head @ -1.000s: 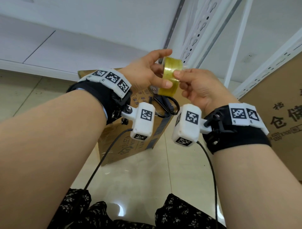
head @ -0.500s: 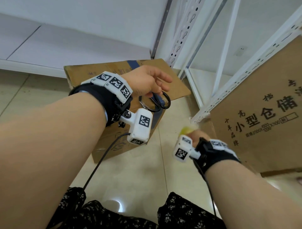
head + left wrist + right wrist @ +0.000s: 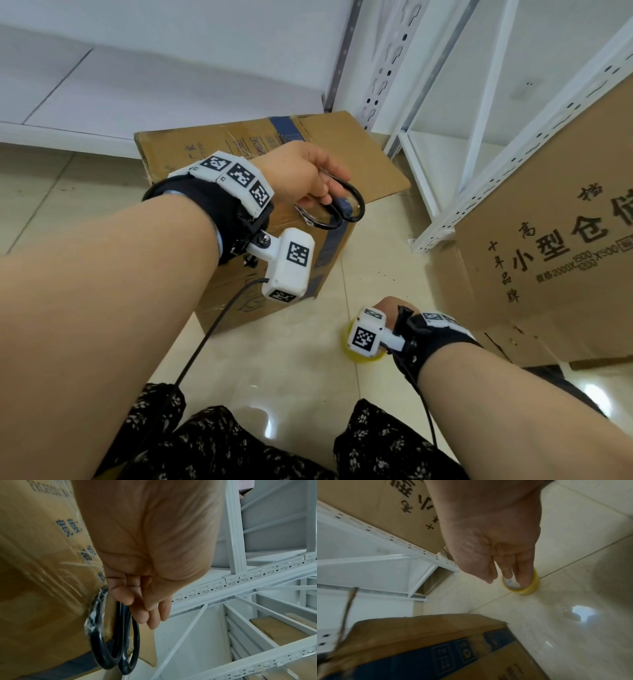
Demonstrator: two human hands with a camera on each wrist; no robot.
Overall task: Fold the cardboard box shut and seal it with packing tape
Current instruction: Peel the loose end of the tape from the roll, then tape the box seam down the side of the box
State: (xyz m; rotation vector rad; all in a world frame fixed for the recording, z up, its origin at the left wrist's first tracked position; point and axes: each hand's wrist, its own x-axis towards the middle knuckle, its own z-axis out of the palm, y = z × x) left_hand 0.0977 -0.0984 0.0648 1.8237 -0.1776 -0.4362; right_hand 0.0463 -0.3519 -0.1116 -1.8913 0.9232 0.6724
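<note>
The brown cardboard box [image 3: 239, 144] with a blue band stands on the floor ahead, its top lying flat. Above its near right corner my left hand [image 3: 308, 174] grips black scissors [image 3: 346, 209] by their looped handles. In the left wrist view those scissors [image 3: 102, 649] hang from my curled fingers [image 3: 145, 608] beside the box [image 3: 34, 561]. Lower right, the yellow tape roll [image 3: 359, 356] lies on the tiles under my right hand [image 3: 390, 305]. In the right wrist view straight fingers [image 3: 510, 573] reach into the tape roll [image 3: 530, 589], with the thumb held apart from it.
A white metal shelving rack [image 3: 479, 137] rises at the back right. A large printed carton [image 3: 548, 240] leans close to my right hand. Glossy tiled floor [image 3: 274, 359] runs between the box and my patterned skirt [image 3: 222, 445].
Both hands held the tape roll up together; my right hand has since brought it down to the floor. My left hand stayed over the box with the scissors.
</note>
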